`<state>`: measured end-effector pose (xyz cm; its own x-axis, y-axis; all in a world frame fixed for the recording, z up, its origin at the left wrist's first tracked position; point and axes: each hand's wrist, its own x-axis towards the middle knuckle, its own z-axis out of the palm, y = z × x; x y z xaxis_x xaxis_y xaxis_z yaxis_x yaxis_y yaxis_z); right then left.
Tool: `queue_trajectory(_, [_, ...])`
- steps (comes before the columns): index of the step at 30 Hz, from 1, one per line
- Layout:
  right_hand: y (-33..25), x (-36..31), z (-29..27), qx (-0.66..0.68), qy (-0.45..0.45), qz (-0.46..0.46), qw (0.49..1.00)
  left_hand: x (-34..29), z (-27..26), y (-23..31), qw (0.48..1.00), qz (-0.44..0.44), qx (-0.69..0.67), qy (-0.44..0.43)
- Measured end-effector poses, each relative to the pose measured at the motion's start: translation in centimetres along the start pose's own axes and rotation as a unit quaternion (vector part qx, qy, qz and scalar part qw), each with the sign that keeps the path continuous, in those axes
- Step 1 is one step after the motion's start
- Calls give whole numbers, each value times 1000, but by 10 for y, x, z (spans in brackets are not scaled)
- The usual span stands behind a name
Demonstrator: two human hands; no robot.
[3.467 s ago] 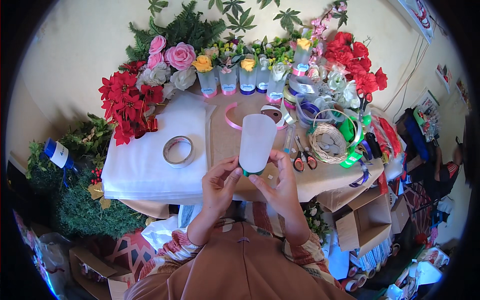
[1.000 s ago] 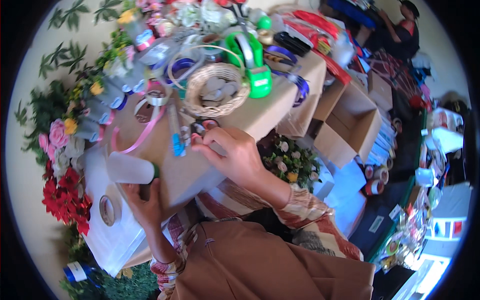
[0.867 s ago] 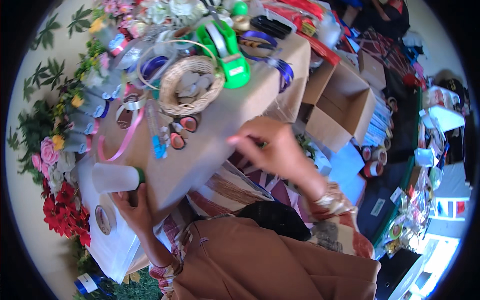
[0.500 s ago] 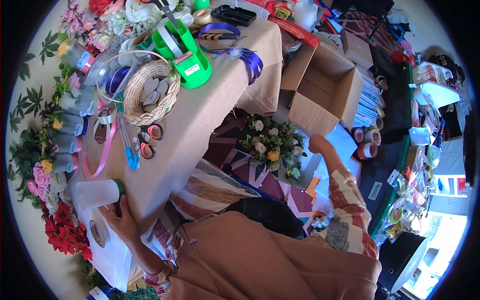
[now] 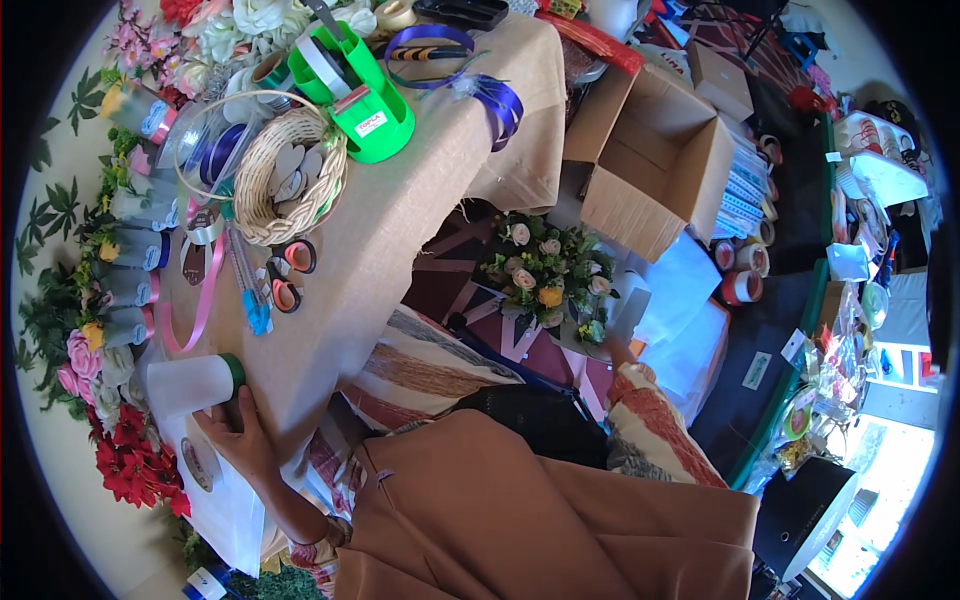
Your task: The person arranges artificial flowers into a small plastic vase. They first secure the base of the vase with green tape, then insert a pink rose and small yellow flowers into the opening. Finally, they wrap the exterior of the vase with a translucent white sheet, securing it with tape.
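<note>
My left hand [image 5: 240,440] rests on the cloth-covered table [image 5: 330,300], fingers spread, beside a frosted white cylinder with a green rim [image 5: 193,385]. Its fingertips reach the cylinder's near side; whether they press on it, I cannot tell. On my right, my right hand [image 5: 625,358] is low beside a bouquet of cream and yellow flowers [image 5: 550,268]. The striped sleeve covers most of that hand, so its fingers are hidden. A whitish panel or wrapper [image 5: 630,308] stands against the bouquet's right side, just above the hand.
An open cardboard box [image 5: 640,215] stands beyond the bouquet, with pale blue sheets [image 5: 680,285] and tape rolls [image 5: 742,287] nearby. The table holds a wicker basket [image 5: 325,205], scissors [image 5: 285,290], a green tape dispenser [image 5: 385,130] and purple ribbon [image 5: 497,110].
My right hand has come down and toward me from near the box to beside the bouquet. The whitish panel shows more plainly. My left hand has stayed by the cylinder.
</note>
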<state>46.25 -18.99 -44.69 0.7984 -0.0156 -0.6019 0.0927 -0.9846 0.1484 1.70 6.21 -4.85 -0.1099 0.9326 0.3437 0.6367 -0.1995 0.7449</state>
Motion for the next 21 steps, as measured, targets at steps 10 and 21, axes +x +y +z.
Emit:
queue_trajectory(10, [11,-9,-69,-150,-304,-81,937,-13,-9,-5,983,121,-62,123])
queue_trajectory(21, [-79,-190,-300,93,-525,-513,672,-53,-2,22,939,166,-203,224])
